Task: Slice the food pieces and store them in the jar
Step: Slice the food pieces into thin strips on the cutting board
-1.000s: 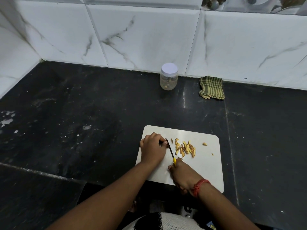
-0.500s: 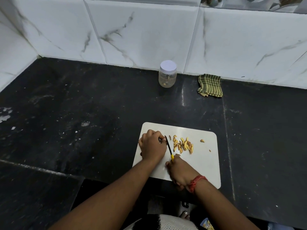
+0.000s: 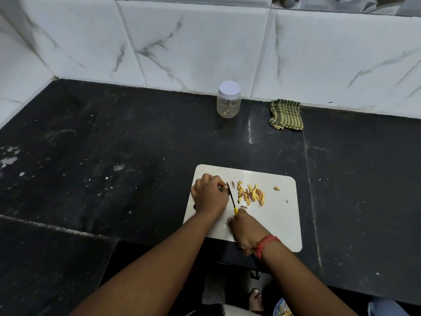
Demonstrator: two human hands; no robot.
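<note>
From my remote seat I saw two bare forearms reaching in from the bottom edge, with no sleeves covering them down to the wrists. The left hand wore nothing. The right hand carried a red thread band wound several times round its wrist, slightly frayed. At the very bottom showed a black-and-white garment and a patch of blue denim.

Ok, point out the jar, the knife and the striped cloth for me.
jar (image 3: 228, 105), head view, on its clear body below the white lid.
knife (image 3: 231, 196), head view, on the dark blade.
striped cloth (image 3: 286, 114), head view, on the middle of the folded fabric.
</note>
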